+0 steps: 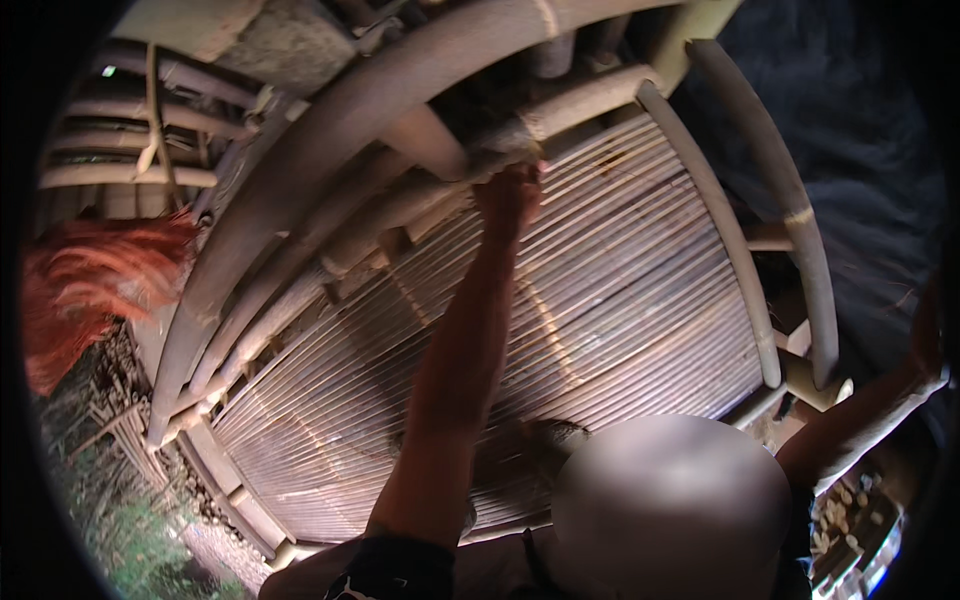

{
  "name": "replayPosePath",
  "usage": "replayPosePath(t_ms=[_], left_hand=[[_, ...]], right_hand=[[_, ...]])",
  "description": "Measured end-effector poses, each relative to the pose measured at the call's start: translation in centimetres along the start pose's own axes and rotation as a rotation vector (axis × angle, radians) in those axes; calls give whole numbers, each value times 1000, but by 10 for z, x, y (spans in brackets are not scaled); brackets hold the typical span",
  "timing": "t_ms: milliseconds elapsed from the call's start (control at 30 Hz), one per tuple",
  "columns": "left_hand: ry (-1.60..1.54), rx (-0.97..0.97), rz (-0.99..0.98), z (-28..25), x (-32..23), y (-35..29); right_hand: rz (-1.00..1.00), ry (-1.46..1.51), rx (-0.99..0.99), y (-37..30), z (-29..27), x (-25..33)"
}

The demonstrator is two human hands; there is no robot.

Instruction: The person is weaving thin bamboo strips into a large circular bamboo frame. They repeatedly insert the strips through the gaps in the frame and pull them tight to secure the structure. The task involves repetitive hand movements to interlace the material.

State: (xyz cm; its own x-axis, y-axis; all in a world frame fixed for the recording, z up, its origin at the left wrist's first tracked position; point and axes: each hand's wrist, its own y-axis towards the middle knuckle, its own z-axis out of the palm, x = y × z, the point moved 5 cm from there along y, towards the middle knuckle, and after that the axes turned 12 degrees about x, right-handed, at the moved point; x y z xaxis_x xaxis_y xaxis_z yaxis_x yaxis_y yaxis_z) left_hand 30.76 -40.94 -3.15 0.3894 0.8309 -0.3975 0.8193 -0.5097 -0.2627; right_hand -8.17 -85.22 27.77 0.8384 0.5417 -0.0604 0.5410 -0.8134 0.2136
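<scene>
A bamboo bench with a slatted seat (640, 270) fills the middle of the view. My left hand (512, 195) is at the far edge of the seat, against a thick bamboo rail (590, 103). Its fingers are curled closed, and what they hold, if anything, is hidden. The left forearm crosses over the slats from the lower edge. My right hand (930, 335) is out by the right rim, beside a dark cloth or sheet (840, 150); shadow hides its fingers. A blurred pale oval covers the area between my arms.
Curved thick poles (330, 120) form the bench's back, and a bent armrest pole (775, 180) stands at the right. Orange-red fibrous netting (100, 280) hangs at the left. Cut sticks (125, 400) and greenery lie below it. Small pale wood pieces (845, 515) are at lower right.
</scene>
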Motion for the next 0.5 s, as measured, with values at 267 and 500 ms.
replayPosePath(t_ms=[267, 500], left_hand=[[5, -44, -96, -6, -5, -6], [-75, 51, -103, -13, -10, -8]], right_hand=[[-692, 645, 409, -21, 146, 367], [-807, 325, 1233, -84, 258, 494]])
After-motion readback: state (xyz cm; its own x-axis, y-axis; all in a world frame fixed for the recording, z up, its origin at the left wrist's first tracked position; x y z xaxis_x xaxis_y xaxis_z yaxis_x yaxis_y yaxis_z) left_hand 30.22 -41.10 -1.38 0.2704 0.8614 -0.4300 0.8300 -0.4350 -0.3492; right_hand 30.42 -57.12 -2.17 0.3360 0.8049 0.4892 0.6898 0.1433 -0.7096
